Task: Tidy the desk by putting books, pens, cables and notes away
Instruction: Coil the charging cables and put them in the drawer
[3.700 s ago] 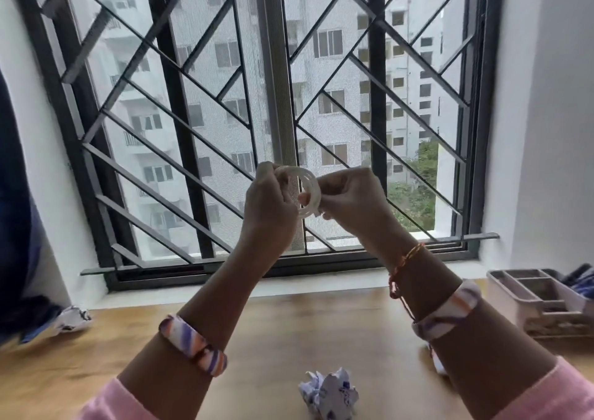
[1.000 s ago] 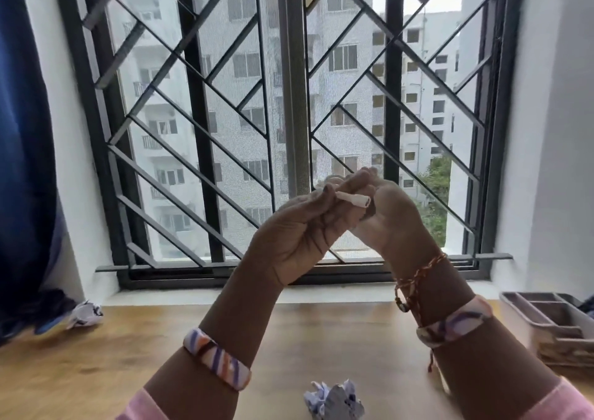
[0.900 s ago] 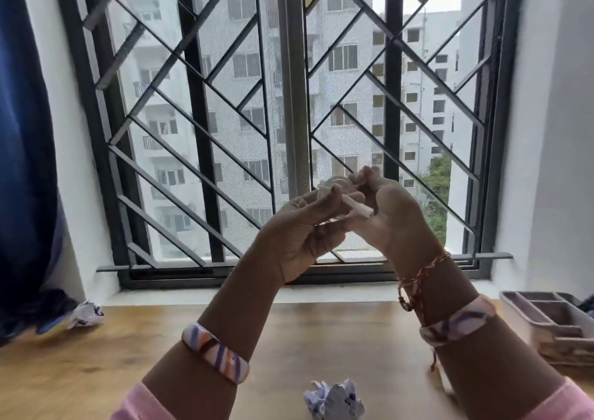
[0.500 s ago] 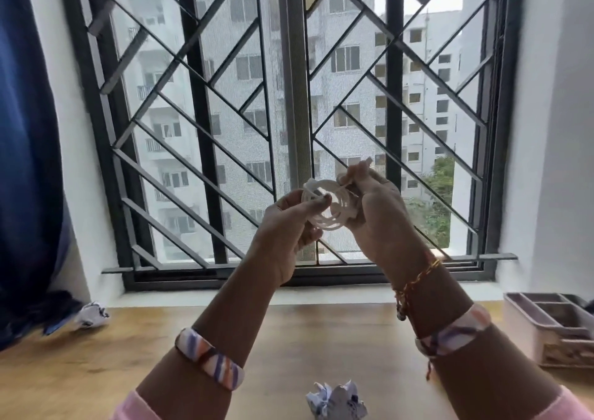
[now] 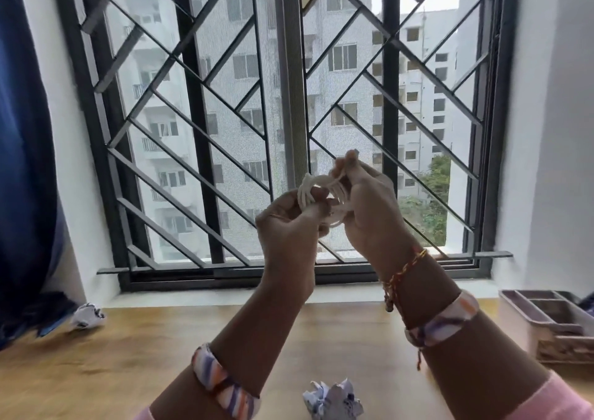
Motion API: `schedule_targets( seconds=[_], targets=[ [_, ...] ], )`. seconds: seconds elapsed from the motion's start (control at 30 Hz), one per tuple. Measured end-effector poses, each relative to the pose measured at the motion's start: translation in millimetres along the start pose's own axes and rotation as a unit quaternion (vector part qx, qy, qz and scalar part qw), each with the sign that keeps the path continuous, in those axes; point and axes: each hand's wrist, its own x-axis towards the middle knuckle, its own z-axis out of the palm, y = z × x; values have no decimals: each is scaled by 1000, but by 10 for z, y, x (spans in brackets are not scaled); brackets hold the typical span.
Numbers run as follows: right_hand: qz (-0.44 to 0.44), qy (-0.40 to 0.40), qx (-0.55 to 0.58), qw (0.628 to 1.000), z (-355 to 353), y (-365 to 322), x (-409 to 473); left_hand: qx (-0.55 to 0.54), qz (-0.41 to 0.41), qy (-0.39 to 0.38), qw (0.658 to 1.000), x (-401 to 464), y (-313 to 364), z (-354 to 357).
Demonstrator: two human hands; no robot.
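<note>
A wooden desk runs below a barred window, with a blue curtain hanging at the left. One crumpled paper ball lies at the desk's back left near the curtain's foot, and a second crumpled paper sits at the near edge between the two forearms, partly cut off by the frame. A grey divided organiser tray stands at the right, cut off at the edge, its contents too blurred to name. Both hands are raised well above the desk in front of the window. The left hand has its fingers curled, pinching a coiled white cable from the left, while the right hand grips the same coil from the right, its fingers folded round the loops. The cable is bunched between the two hands, touching nothing else. Motion blur hides how the loops run and where the ends lie.
</note>
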Motion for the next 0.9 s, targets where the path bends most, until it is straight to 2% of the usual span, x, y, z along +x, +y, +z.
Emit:
schedule_targets(
  seconds=[0.07, 0.13, 0.2, 0.3, 0.37, 0.47, 0.57, 0.7, 0.83, 0.9],
  targets=[
    [-38, 36, -60, 997, 21, 19, 24, -61, -54, -37, 996, -54, 7, 19],
    [-35, 41, -74, 996, 27, 17, 37, -97, -79, -77, 989, -56, 4, 14],
    [17, 28, -52, 998, 6, -38, 40, -128, -99, -145, 976, -34, 19, -26],
    [132, 14, -28, 991, -82, -161, 57, -191, -137, -272, 933, -2, 47, -100],
    [194, -10, -32, 980, -131, -190, 56, -148, -123, -306, 932, 20, 1, -149],
    [233, -37, -37, 971, -202, -140, 52, -4, -35, -299, 954, 38, -64, -145],
    [257, -46, 5, 965, -261, -99, 53, 104, 42, -284, 952, 35, -78, -115],
    [276, -79, 30, 957, -276, -61, 54, 150, 83, -271, 947, 57, -99, -92],
    [286, -141, 59, 946, -274, 6, 50, 177, 148, -196, 953, 71, -150, -72],
    [261, -131, 71, 954, -263, 32, 45, 207, 183, -180, 944, 56, -171, -73]
  ],
)
